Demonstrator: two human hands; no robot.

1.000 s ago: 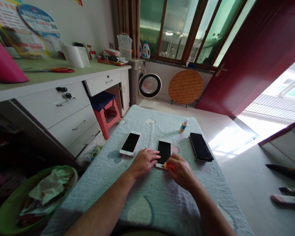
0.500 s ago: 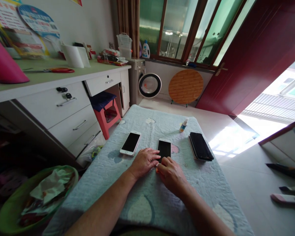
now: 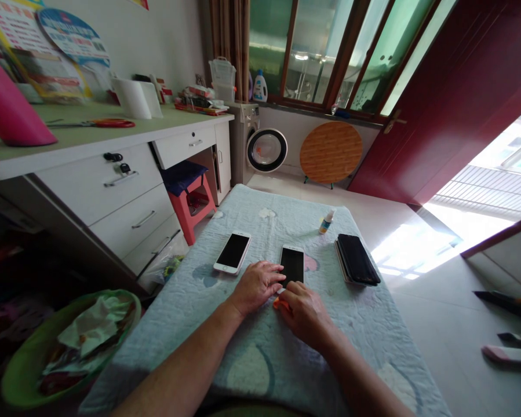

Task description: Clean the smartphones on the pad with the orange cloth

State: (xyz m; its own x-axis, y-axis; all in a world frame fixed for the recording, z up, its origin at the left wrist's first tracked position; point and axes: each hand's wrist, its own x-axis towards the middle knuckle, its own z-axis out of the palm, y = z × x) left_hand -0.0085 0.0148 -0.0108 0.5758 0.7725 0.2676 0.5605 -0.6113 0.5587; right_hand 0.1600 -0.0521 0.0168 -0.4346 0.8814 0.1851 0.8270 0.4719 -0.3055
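A white phone point(image 3: 292, 265) with a dark screen lies on the pale blue quilted cover, its lower end partly hidden by my hands. My left hand point(image 3: 258, 284) rests flat at its lower left, fingers stretched out and the tips on the phone's edge. My right hand point(image 3: 302, 308) is closed at the phone's bottom end, pinching a small orange cloth point(image 3: 281, 303) that is mostly hidden under the fingers. Another white phone point(image 3: 233, 253) lies to the left. On the right are stacked dark devices point(image 3: 356, 259), with a small spray bottle point(image 3: 327, 222) behind them.
The quilted cover point(image 3: 260, 370) drapes over the table. At left stand a white desk point(image 3: 125, 191), a red stool point(image 3: 195, 205) and a green basket point(image 3: 17, 379) with crumpled paper. Beyond are a washing machine with its door ajar point(image 3: 266, 150) and a round wooden board point(image 3: 331, 152).
My right hand has slid slightly down at the phone's lower end, and more of the orange cloth shows. My left hand stays in place; the whole view has shifted a little.
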